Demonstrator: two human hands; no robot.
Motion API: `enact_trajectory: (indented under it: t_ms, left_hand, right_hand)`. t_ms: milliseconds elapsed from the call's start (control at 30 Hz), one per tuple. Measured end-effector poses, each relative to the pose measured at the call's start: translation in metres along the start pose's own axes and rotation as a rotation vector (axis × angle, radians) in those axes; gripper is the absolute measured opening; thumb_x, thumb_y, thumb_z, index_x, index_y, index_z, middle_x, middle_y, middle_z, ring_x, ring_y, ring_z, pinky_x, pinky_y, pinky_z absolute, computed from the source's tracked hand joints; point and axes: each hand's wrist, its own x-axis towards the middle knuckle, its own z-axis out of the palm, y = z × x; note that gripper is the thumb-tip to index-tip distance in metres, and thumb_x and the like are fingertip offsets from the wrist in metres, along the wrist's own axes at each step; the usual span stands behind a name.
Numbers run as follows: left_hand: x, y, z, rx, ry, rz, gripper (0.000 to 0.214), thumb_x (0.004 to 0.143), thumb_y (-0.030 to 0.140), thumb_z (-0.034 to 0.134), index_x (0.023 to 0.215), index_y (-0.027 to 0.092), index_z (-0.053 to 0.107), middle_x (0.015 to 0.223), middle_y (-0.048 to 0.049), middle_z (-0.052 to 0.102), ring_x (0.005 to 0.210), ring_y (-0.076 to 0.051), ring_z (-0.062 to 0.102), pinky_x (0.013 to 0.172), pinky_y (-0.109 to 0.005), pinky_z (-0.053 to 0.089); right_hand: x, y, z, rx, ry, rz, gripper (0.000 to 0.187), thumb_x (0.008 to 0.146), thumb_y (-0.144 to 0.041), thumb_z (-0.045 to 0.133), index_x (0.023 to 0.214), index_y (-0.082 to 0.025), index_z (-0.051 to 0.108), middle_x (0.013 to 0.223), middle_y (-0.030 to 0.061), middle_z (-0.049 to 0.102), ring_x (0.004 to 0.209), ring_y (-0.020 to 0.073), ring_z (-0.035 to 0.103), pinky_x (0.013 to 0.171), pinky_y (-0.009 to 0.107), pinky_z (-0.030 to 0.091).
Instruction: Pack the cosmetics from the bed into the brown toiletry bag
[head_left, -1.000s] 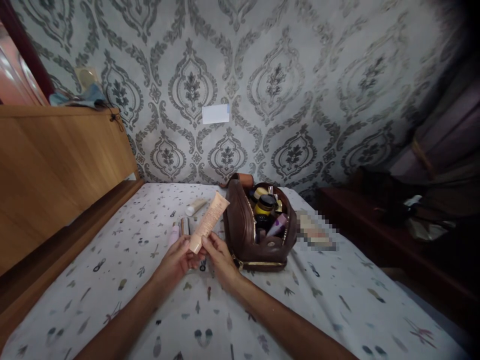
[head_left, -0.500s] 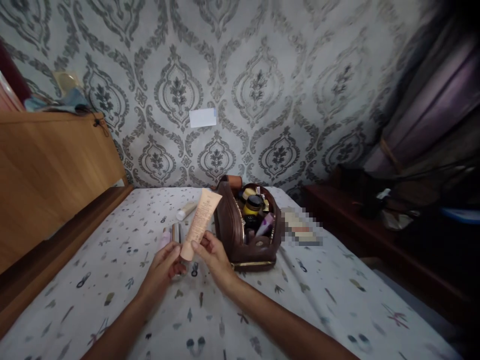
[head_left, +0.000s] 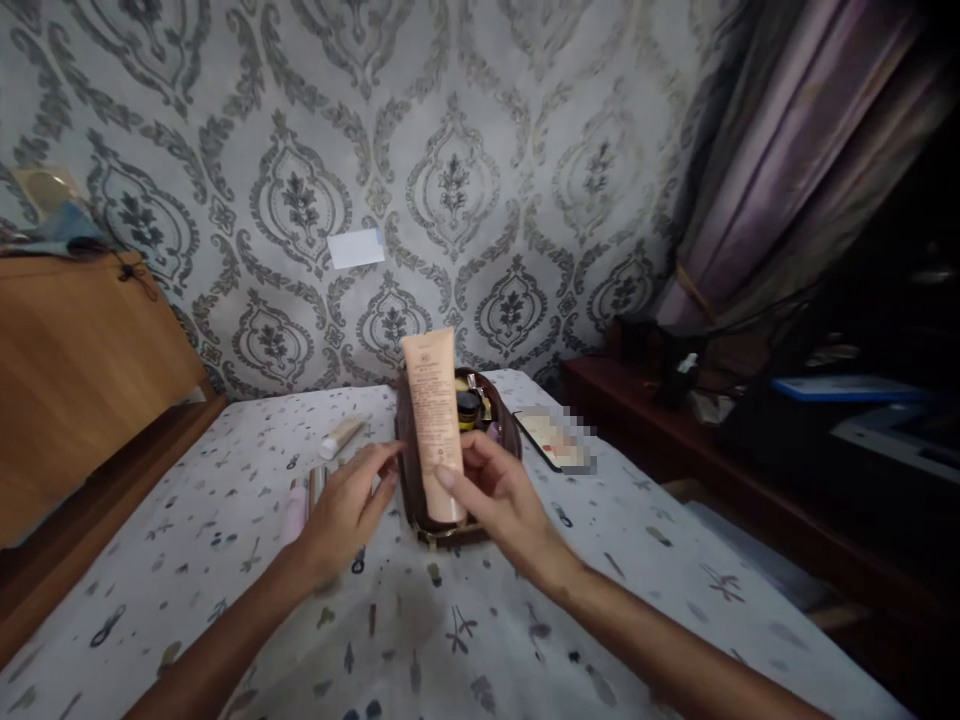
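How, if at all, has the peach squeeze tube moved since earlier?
Yes, the peach squeeze tube has shifted right against the white rectangle on the wall.

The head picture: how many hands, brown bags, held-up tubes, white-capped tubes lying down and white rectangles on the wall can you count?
Hands: 2, the left hand and the right hand
Brown bag: 1
Held-up tube, peach: 1
White-capped tube, lying down: 1
White rectangle on the wall: 1
Total: 6
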Motion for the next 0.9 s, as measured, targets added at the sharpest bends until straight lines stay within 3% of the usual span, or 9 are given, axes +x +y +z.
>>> enact_trajectory:
  t_ms: [100, 200, 367, 467, 700, 900]
  left_hand:
    - [0.019, 0.010, 0.014, 0.350, -0.083, 0.166, 0.046, 0.091, 0.018, 0.049, 0.132, 0.032, 0.061, 0.092, -0.0064, 0.061, 0.080, -0.024, 0.058, 0.072, -0.030, 0.045]
    - [0.031, 0.012, 0.021, 0.601, -0.141, 0.240, 0.053, 0.090, 0.013, 0.043, 0.136, 0.033, 0.057, 0.090, -0.0063, 0.058, 0.074, -0.022, 0.056, 0.061, -0.027, 0.038]
    - [0.033, 0.016, 0.016, 0.621, -0.180, 0.222, 0.038, 0.098, 0.024, 0.036, 0.129, 0.027, 0.058, 0.092, -0.0055, 0.060, 0.069, -0.019, 0.057, 0.055, -0.026, 0.037]
    - [0.029, 0.019, 0.013, 0.689, -0.219, 0.181, 0.039, 0.101, 0.029, 0.029, 0.132, 0.025, 0.053, 0.094, -0.0051, 0.062, 0.068, -0.019, 0.059, 0.054, -0.026, 0.040]
    - [0.024, 0.008, 0.019, 0.736, -0.157, 0.207, 0.039, 0.101, 0.028, 0.029, 0.134, 0.025, 0.051, 0.101, -0.0062, 0.067, 0.082, -0.022, 0.066, 0.070, -0.031, 0.049]
    - [0.022, 0.001, 0.021, 0.760, -0.154, 0.194, 0.041, 0.101, 0.029, 0.030, 0.137, 0.025, 0.050, 0.100, -0.0055, 0.068, 0.079, -0.021, 0.066, 0.065, -0.030, 0.049]
  right_hand:
    - [0.007, -0.010, -0.025, -0.134, 0.077, -0.006, 0.037, 0.078, -0.051, 0.071, 0.093, -0.020, 0.060, 0.079, 0.0013, 0.063, 0.065, 0.0149, 0.058, 0.042, 0.020, 0.044]
    - [0.016, -0.016, -0.048, -0.262, 0.129, -0.004, 0.035, 0.079, -0.052, 0.067, 0.086, -0.019, 0.060, 0.071, 0.0006, 0.060, 0.057, 0.0132, 0.054, 0.040, 0.020, 0.039]
    - [0.030, -0.021, -0.068, -0.461, 0.193, 0.052, 0.032, 0.078, -0.049, 0.068, 0.081, -0.019, 0.059, 0.061, -0.0029, 0.056, 0.053, 0.0114, 0.050, 0.044, 0.020, 0.033]
    - [0.037, -0.021, -0.067, -0.542, 0.143, 0.141, 0.028, 0.077, -0.044, 0.068, 0.088, -0.019, 0.059, 0.065, -0.0034, 0.059, 0.054, 0.0127, 0.054, 0.047, 0.021, 0.039]
    - [0.060, -0.025, -0.059, -0.670, 0.003, 0.319, 0.034, 0.081, -0.043, 0.064, 0.104, -0.020, 0.056, 0.067, -0.0038, 0.062, 0.048, 0.0136, 0.058, 0.045, 0.023, 0.043]
    - [0.084, -0.030, -0.042, -1.054, -0.035, 0.234, 0.031, 0.080, -0.043, 0.065, 0.095, -0.016, 0.066, 0.096, 0.0083, 0.073, 0.085, 0.0207, 0.068, 0.059, 0.023, 0.043]
